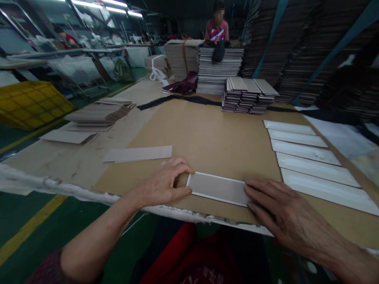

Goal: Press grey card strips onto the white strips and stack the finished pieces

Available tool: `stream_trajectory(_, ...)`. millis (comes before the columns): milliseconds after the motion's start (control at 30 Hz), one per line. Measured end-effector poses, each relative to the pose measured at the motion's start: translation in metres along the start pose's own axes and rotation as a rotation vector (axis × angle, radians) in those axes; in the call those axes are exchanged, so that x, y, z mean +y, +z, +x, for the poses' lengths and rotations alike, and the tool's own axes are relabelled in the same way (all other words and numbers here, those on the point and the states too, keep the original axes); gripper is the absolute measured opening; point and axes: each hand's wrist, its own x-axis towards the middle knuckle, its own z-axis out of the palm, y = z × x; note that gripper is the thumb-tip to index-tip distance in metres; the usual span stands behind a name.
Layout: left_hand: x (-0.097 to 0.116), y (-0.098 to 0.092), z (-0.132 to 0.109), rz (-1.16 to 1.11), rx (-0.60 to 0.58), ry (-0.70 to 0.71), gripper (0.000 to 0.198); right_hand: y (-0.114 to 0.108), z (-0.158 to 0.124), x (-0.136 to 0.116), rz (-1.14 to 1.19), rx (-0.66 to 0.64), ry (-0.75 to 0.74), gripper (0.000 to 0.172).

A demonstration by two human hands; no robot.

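Observation:
A grey cardboard strip with a narrow white border lies on the tan work surface close to the table's front edge. My left hand holds its left end, thumb at the near corner and fingers at the far corner. At the right end my right hand grips the strip, with its fingers over the edge and covering that end. Beyond my left hand lie a couple of overlapping loose grey cardboard strips. To the right, several white panels with dark edges lie overlapped in a row.
Stacked cardboard pieces sit at the left. Bundles of finished-looking panels stand at the back, before a taller stack. A dark strap crosses the table. A person is behind the stacks; a yellow basket stands left.

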Motion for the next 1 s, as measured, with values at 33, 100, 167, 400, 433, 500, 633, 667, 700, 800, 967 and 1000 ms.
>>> stream_trajectory(33, 0.0, 0.0, 0.0, 0.0, -0.004, -0.003, 0.033, -0.001, 0.0, -0.001, -0.007, -0.001, -0.006, 0.033)
stream_trajectory(100, -0.001, 0.001, 0.001, -0.009, -0.011, -0.012, 0.033, -0.002, 0.001, -0.004, -0.013, -0.005, -0.002, 0.034)
stream_trajectory(167, -0.001, 0.001, 0.001, -0.019, -0.016, -0.016, 0.033, -0.002, 0.001, -0.005, -0.011, -0.017, 0.003, 0.034)
stream_trajectory(400, 0.0, -0.001, 0.0, -0.017, -0.016, -0.011, 0.031, -0.005, 0.003, -0.004, 0.005, -0.001, -0.012, 0.032)
stream_trajectory(433, 0.0, -0.002, 0.0, -0.016, -0.017, -0.009, 0.031, -0.005, 0.004, -0.004, 0.015, -0.002, -0.012, 0.032)
stream_trajectory(500, 0.0, -0.002, 0.0, -0.014, -0.023, -0.011, 0.031, -0.005, 0.004, -0.003, 0.031, -0.001, -0.004, 0.032)
stream_trajectory(633, 0.001, -0.002, 0.0, -0.016, -0.031, -0.011, 0.03, -0.004, 0.003, -0.001, 0.054, 0.011, 0.017, 0.03)
stream_trajectory(667, 0.002, -0.002, -0.001, -0.016, -0.031, -0.013, 0.03, -0.003, 0.003, -0.001, 0.053, 0.015, 0.012, 0.029)
stream_trajectory(700, 0.002, -0.003, -0.001, -0.016, -0.032, -0.016, 0.029, -0.003, 0.002, -0.002, 0.049, 0.018, 0.005, 0.029)
stream_trajectory(800, 0.003, -0.004, 0.0, -0.013, -0.045, -0.018, 0.029, -0.003, -0.001, -0.005, 0.024, 0.003, 0.0, 0.031)
stream_trajectory(967, 0.003, -0.004, 0.001, 0.011, -0.044, -0.009, 0.029, 0.001, -0.006, -0.011, 0.003, -0.06, 0.069, 0.036)
stream_trajectory(1000, 0.003, -0.003, 0.001, 0.021, -0.039, -0.013, 0.03, 0.002, -0.006, -0.012, 0.008, -0.066, 0.079, 0.036)
